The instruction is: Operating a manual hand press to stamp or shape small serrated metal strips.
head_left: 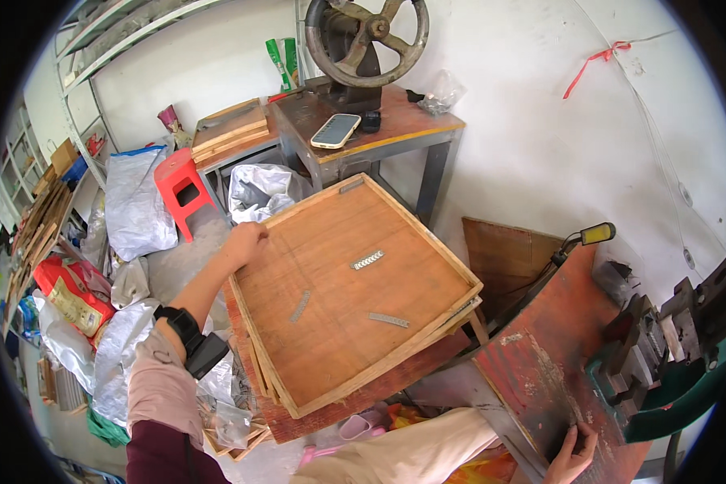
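A shallow square wooden tray (339,298) lies slightly askew on other trays in front of me. My left hand (248,244) is closed at its left rim, fingers curled over the edge. On the tray's floor are several small grey metal strips: a shiny one with a row of round shapes (368,260), a duller one (300,306), another by the near right side (389,320) and one in the far corner (352,185). My right hand (571,458) is at the worn red-brown bench (532,363), thumb and fingers drawn together; anything between them is too small to make out.
A green machine with metal jaws (661,387) stands on the bench at right, beside a lamp (597,234). Beyond the tray, a table (411,121) carries a handwheel press (367,40) and a phone (335,131). A red stool (181,185) and silvery sacks (141,210) stand left.
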Demonstrator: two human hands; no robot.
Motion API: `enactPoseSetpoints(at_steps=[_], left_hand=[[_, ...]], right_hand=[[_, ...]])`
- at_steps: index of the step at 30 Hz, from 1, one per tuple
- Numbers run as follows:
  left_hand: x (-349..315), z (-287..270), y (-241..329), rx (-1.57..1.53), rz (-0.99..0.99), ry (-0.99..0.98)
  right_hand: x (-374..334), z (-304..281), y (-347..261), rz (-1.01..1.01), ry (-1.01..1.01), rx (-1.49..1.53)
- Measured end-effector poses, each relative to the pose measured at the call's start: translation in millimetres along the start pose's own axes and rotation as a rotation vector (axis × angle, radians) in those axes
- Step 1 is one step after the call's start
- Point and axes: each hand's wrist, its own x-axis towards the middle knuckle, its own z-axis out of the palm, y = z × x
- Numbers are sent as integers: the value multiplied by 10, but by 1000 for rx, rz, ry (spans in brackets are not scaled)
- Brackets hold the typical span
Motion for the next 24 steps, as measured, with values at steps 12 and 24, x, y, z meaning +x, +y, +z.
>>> enactPoseSetpoints(at_steps=[12,24], left_hand=[[162,405,-441,587,-38,-125],[211,332,-158,444,-115,-28]], right_hand=[[-10,95,115,-119,46,-27],[-51,129,216,-11,69,-27]])
